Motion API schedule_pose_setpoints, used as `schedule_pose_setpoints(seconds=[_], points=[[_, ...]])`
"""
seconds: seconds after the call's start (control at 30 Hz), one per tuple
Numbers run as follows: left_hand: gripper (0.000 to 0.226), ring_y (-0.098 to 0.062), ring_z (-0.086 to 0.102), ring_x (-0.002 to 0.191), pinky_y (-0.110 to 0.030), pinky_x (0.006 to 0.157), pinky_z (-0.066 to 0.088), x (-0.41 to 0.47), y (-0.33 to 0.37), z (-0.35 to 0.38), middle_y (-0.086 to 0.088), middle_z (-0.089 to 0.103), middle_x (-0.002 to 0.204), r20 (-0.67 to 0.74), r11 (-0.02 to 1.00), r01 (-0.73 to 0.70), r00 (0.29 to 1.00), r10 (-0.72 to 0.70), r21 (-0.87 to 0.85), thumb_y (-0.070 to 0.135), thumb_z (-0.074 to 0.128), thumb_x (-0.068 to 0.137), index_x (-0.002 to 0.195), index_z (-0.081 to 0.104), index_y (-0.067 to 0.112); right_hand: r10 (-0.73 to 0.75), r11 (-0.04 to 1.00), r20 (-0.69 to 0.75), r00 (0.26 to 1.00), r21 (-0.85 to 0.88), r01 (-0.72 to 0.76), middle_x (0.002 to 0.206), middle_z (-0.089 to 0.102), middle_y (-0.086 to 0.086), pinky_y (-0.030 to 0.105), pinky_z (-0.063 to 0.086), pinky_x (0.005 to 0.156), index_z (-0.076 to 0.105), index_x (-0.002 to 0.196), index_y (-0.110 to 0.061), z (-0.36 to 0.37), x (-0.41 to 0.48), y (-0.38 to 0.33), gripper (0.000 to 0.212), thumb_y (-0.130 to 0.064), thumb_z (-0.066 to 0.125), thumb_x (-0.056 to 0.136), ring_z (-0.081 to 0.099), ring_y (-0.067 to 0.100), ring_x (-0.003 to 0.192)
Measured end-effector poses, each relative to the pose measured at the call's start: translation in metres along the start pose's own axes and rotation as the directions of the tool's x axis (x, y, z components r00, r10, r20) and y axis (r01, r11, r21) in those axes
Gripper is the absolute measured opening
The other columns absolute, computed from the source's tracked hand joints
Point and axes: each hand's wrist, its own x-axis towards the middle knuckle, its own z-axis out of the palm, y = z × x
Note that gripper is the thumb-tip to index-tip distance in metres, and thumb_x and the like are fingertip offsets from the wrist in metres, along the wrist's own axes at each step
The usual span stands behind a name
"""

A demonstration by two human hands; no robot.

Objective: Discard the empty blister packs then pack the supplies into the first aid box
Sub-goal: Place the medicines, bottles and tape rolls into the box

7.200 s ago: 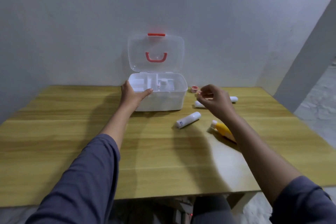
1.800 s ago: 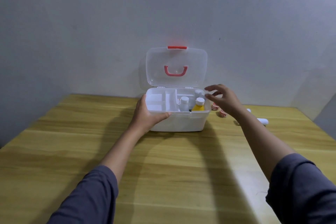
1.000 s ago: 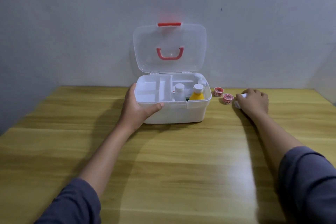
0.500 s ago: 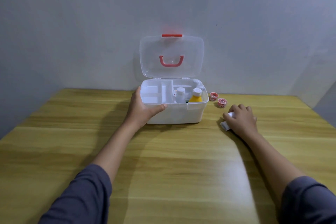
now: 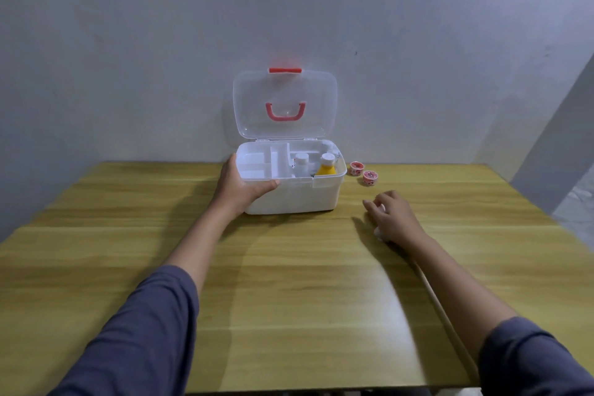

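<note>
— Two hands, one box?
— Yes. On the wooden table (image 5: 289, 267), the left hand (image 5: 239, 188) grips the front left corner of the white plastic first aid box (image 5: 291, 194), thumb along its rim. Clear lid (image 5: 284, 106) upright, red handle. Inside: one white-capped bottle (image 5: 301, 164), one yellow bottle (image 5: 326, 165).
— And to the right?
— Two small round red-and-white tubs (image 5: 363, 172) beside the box. The right hand (image 5: 393, 219) curls over a white tube (image 5: 380, 233). No writing legible.
</note>
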Motion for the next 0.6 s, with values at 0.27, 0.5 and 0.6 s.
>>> schedule_pose_setpoints(seconds=[0.27, 0.5, 0.6], points=[[0.103, -0.017, 0.058, 0.122, -0.045, 0.103, 0.051, 0.005, -0.005, -0.001, 0.005, 0.06, 0.132, 0.014, 1.0, 0.007, 1.0, -0.007, 0.0, 0.067, 0.088, 0.041, 0.131, 0.051, 0.032, -0.199, 0.976, 0.157, 0.967, -0.056, 0.21, 0.131, 0.052, 0.012, 0.045, 0.003, 0.118, 0.051, 0.108, -0.015, 0.002, 0.0, -0.005, 0.018, -0.015, 0.051, 0.09, 0.042, 0.03, 0.129], [0.106, -0.018, 0.058, 0.123, -0.045, 0.103, 0.051, 0.006, -0.005, -0.001, 0.003, 0.06, 0.133, 0.015, 1.0, -0.003, 1.0, 0.003, -0.004, 0.064, 0.088, 0.041, 0.133, 0.05, 0.029, 0.018, 0.957, 0.185, 0.983, -0.289, 0.036, 0.154, -0.004, 0.028, 0.05, 0.005, 0.116, 0.019, 0.145, -0.017, 0.002, -0.006, -0.002, 0.051, -0.031, 0.03, 0.097, -0.005, 0.044, 0.143], [0.104, -0.02, 0.056, 0.124, -0.045, 0.105, 0.049, 0.003, -0.002, 0.001, 0.0, 0.057, 0.134, 0.004, 1.0, 0.005, 1.0, -0.005, -0.009, 0.058, 0.085, 0.043, 0.134, 0.049, 0.023, 0.009, 0.977, 0.175, 0.985, -0.211, 0.029, 0.152, 0.008, 0.031, 0.043, 0.023, 0.113, 0.029, 0.141, -0.013, -0.001, -0.011, -0.005, 0.049, -0.028, 0.036, 0.095, 0.02, 0.041, 0.141]])
